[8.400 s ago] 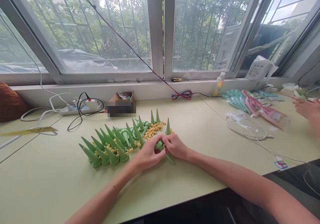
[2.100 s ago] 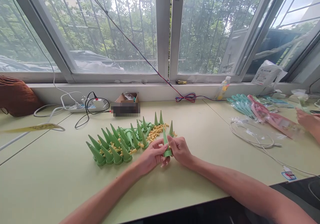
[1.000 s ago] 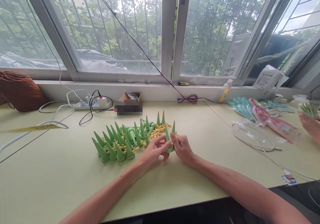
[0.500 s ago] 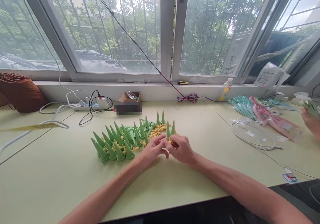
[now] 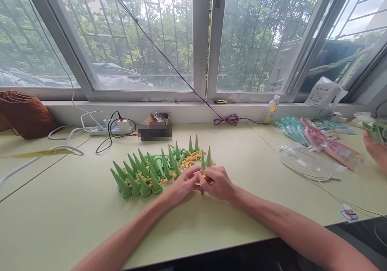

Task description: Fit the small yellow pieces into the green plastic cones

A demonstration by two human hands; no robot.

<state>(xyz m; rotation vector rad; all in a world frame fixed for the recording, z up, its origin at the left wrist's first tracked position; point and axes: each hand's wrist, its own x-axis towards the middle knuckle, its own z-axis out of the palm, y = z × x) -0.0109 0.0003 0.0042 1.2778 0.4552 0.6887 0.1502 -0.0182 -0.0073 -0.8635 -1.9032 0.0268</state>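
Between both hands a green plastic plant-watering spike point(image 5: 203, 162) points upward, its lower part hidden by fingers. My left hand point(image 5: 185, 184) is closed around its base. My right hand point(image 5: 221, 182) pinches at a small yellow valve point(image 5: 204, 177) on the near side of the spike. Just behind my right hand stands another green spike point(image 5: 208, 157). Left of my hands, several green spikes point(image 5: 145, 188) stand in rows, many with yellow valves on them. A heap of loose yellow valves point(image 5: 191, 158) lies behind my left hand.
At the back stand an open cardboard box point(image 5: 155, 130), a power strip point(image 5: 99, 130) and a bottle point(image 5: 271, 109). To the right are bagged teal items point(image 5: 292, 130), a pink item point(image 5: 328, 144) and a white cable point(image 5: 302, 172). Another person's hand point(image 5: 375, 148) shows at the right edge.
The spike, tipped downward 8.4 s ago, now points up. In the last second my hands turned it, and its yellow valve now faces me. The other person's hand shifted slightly.
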